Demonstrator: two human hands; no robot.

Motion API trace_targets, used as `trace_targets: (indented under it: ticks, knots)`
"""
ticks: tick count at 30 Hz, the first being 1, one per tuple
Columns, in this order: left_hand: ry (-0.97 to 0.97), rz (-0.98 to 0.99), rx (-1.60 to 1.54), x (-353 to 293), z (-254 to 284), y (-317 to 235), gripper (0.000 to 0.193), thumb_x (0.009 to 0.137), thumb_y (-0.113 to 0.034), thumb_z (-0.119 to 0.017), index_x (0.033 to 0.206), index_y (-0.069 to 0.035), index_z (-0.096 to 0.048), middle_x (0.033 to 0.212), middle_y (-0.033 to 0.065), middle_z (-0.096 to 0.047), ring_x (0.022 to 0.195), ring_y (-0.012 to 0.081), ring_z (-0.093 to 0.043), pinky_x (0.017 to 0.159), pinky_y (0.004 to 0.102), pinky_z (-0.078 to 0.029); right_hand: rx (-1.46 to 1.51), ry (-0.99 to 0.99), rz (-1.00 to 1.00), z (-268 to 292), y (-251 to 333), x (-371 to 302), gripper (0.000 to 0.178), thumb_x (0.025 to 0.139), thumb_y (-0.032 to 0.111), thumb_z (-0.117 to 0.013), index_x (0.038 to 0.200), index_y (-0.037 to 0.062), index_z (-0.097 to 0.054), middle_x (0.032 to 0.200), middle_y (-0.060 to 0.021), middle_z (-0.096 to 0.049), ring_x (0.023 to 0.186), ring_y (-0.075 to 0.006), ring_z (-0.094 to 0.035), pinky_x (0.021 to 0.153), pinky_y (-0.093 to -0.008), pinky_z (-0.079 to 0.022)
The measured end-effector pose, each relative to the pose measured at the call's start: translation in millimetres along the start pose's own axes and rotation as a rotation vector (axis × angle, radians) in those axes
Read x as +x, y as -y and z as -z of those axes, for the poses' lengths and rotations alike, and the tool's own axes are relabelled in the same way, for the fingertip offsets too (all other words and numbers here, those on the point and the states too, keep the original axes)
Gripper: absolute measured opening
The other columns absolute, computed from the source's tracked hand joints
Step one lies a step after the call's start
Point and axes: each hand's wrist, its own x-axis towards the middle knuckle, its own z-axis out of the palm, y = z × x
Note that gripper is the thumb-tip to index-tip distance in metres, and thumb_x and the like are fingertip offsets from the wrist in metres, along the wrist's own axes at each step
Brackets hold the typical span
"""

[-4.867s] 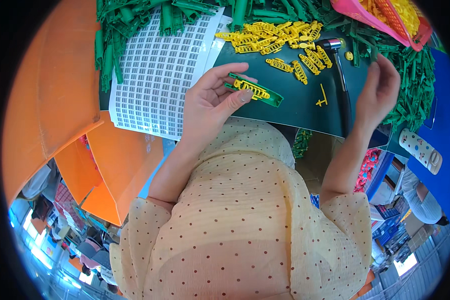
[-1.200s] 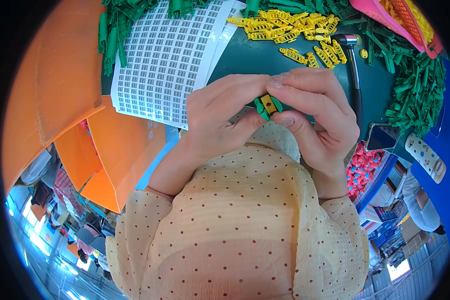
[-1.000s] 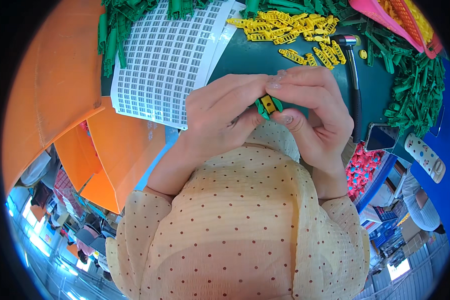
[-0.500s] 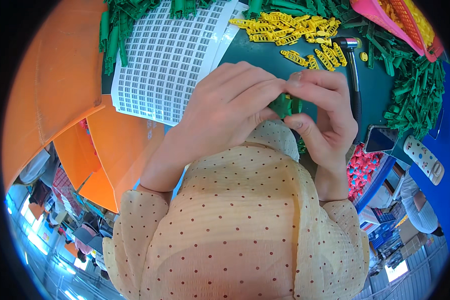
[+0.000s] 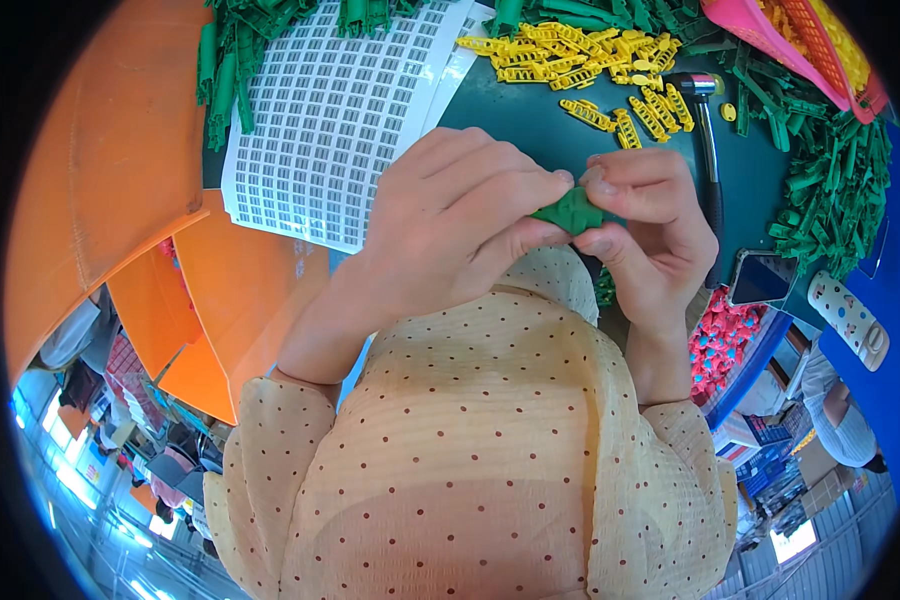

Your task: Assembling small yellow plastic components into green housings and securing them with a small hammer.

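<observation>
A small green plastic part (image 5: 572,212) is held between my two hands, above the near edge of the dark green table (image 5: 515,120). My left hand (image 5: 460,205) pinches its left end between thumb and fingers. On the other end, the thumb and fingertips of my right hand (image 5: 655,215) are closed. My fingers cover both ends of the part. Beyond my hands lies a pile of yellow ladder-shaped plastic pieces (image 5: 570,55), with a few of them strewn nearer to me.
Sticker sheets (image 5: 310,150) lie left, green plastic parts (image 5: 835,190) are heaped right. A hammer (image 5: 708,140), a phone (image 5: 762,278) and a dotted white case (image 5: 848,318) lie to the right. A pink basket (image 5: 820,50) holds yellow pieces. Orange panels (image 5: 110,130) stand left.
The green part has turned in my fingers and now shows a broader solid face. My right fingertips have shifted slightly down. The things on the table stay put.
</observation>
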Motion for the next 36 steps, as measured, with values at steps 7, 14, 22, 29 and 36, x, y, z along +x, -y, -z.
trace_targets:
  ticks: [7, 14, 22, 29, 36]
  knots:
    - [-0.242, 0.343, -0.363, -7, -2, 0, 0.037, 0.066, -0.007, -0.083, 0.097, -0.003, -0.065, 0.086, 0.0062, -0.063, 0.075, 0.0150, -0.058, 0.064, 0.0256, -0.047, 0.106, -0.022, -0.099, 7, -7, -3, 0.043, 0.074, 0.005, -0.075, 0.113, 0.0006, -0.057, 0.114, -0.0131, -0.054, 0.099, -0.0215, -0.055, 0.086, -0.0322, -0.045]
    - [-0.188, 0.307, -0.305, -9, -2, -10, 0.038, 0.065, -0.006, -0.084, 0.098, -0.002, -0.066, 0.082, 0.0066, -0.061, 0.075, 0.0129, -0.053, 0.065, 0.0239, -0.041, -0.097, 0.086, -0.114, -4, 5, 7, 0.026, 0.074, 0.007, -0.076, 0.097, 0.0006, -0.066, 0.093, -0.0114, -0.063, 0.084, -0.0200, -0.060, 0.074, -0.0273, -0.047]
    - [-0.232, 0.409, -0.604, -5, -20, -3, 0.037, 0.066, -0.007, -0.082, 0.100, -0.005, -0.068, 0.086, 0.0005, -0.053, 0.077, 0.0115, -0.055, 0.068, 0.0240, -0.046, 0.567, -0.012, -0.503, -18, -7, -11, 0.030, 0.088, 0.014, -0.067, 0.113, 0.0000, -0.058, 0.108, -0.0064, -0.058, 0.097, -0.0118, -0.055, 0.082, -0.0257, -0.046]
    - [-0.197, 0.580, -0.593, -10, -20, 14, 0.030, 0.076, -0.006, -0.075, 0.105, -0.007, -0.068, 0.100, 0.0056, -0.066, 0.090, 0.0154, -0.062, 0.079, 0.0256, -0.049, -0.770, -0.259, -0.113, 65, -28, 6, 0.020, 0.083, 0.005, -0.065, 0.103, 0.0027, -0.064, 0.091, -0.0096, -0.061, 0.083, -0.0179, -0.058, 0.078, -0.0285, -0.046]
    - [-0.126, 0.378, -0.265, -12, -32, 16, 0.037, 0.076, 0.002, -0.071, 0.113, -0.001, -0.064, 0.099, 0.0098, -0.069, 0.090, 0.0179, -0.065, 0.078, 0.0268, -0.052, -1.278, -0.149, -0.086, 138, -56, 20, 0.024, 0.084, 0.007, -0.064, 0.108, 0.0096, -0.066, 0.101, -0.0087, -0.060, 0.088, -0.0222, -0.058, 0.076, -0.0317, -0.047]
